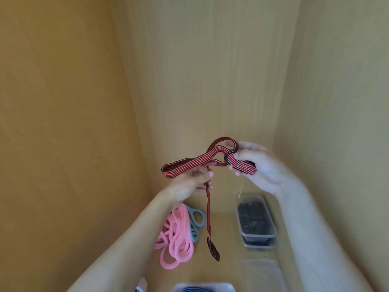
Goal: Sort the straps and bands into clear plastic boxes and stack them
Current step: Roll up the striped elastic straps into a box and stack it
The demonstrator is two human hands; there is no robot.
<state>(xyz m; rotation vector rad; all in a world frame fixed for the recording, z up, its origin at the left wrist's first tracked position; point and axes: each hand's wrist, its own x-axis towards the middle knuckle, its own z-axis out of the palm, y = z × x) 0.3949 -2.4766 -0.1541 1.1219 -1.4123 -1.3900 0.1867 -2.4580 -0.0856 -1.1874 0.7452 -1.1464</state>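
A red-and-black striped strap is held up in front of the wooden back wall. My left hand pinches its folded loop, and one tail hangs down to the shelf. My right hand grips the other end beside a dark ring. Below lie pink bands and grey-blue bands in a loose pile. A clear plastic box filled with black straps sits stacked on another box at the right.
An empty clear box or lid lies at the front right. A box with blue-and-black straps shows at the bottom edge. Wooden walls close in on the left, back and right.
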